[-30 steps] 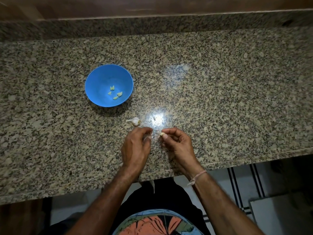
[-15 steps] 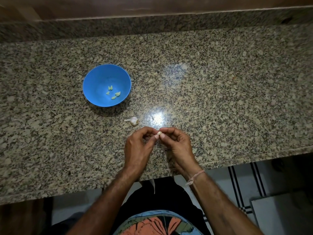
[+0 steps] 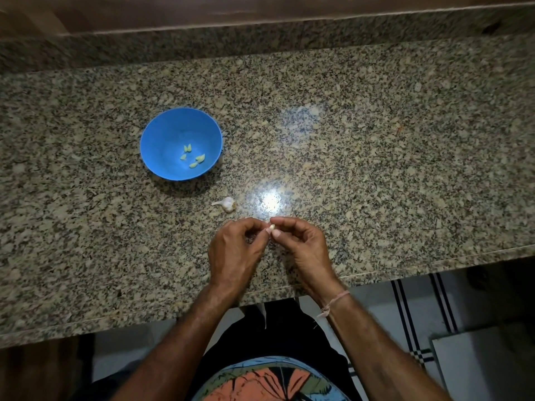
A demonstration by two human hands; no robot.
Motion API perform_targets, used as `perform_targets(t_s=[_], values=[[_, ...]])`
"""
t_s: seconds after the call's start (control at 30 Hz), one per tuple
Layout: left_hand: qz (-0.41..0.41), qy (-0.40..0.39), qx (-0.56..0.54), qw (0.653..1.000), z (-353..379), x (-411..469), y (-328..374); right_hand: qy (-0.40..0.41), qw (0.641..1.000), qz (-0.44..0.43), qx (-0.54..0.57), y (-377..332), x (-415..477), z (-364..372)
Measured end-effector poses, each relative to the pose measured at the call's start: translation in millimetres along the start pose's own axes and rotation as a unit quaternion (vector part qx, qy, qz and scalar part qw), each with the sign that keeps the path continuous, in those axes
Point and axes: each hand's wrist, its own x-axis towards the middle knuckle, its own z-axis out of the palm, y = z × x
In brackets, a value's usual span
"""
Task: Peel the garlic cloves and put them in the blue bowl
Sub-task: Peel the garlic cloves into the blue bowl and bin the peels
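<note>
A small pale garlic clove (image 3: 271, 227) is pinched between the fingertips of my left hand (image 3: 236, 250) and my right hand (image 3: 304, 247), just above the counter near its front edge. Both hands have their fingers curled toward the clove. The blue bowl (image 3: 162, 134) stands on the counter to the far left of my hands and holds several peeled cloves (image 3: 193, 157). A partial garlic bulb (image 3: 226, 204) with its white stem lies on the counter between the bowl and my left hand.
The speckled granite counter (image 3: 376, 169) runs wide to both sides, with a raised granite backsplash (image 3: 260, 36) along the far side. A bright light glare (image 3: 270, 199) sits just beyond my hands. The counter's front edge (image 3: 405, 267) runs just below my wrists.
My two hands have drawn together, so both now pinch the clove that my right fingertips held alone a second ago. The bowl and bulb stay in place.
</note>
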Motion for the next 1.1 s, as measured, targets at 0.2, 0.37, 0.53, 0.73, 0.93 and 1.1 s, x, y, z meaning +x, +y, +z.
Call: perform_targets(t_s=[0.2,0.37,0.53,0.73,0.93,1.1], values=[[-0.017,-0.028,-0.026,0.999,-2,2,2,-0.017,0.996,-0.051,-0.075,0,0,-1],[-0.04,-0.047,-0.058,0.996,2,3,-3,-0.02,0.993,-0.057,-0.098,3,0,-3],[-0.073,-0.056,-0.079,0.993,8,3,-6,-0.022,0.994,-0.049,-0.094,6,2,-3],[-0.096,-0.021,-0.055,0.994,10,5,-9,0.013,0.998,-0.011,-0.061,3,5,-3],[-0.016,0.017,0.044,0.999,13,9,-13,0.048,0.994,-0.017,-0.101,-7,5,-9],[0.002,0.053,0.047,0.997,11,4,-15,0.058,0.992,0.0,-0.112,-12,4,-6]])
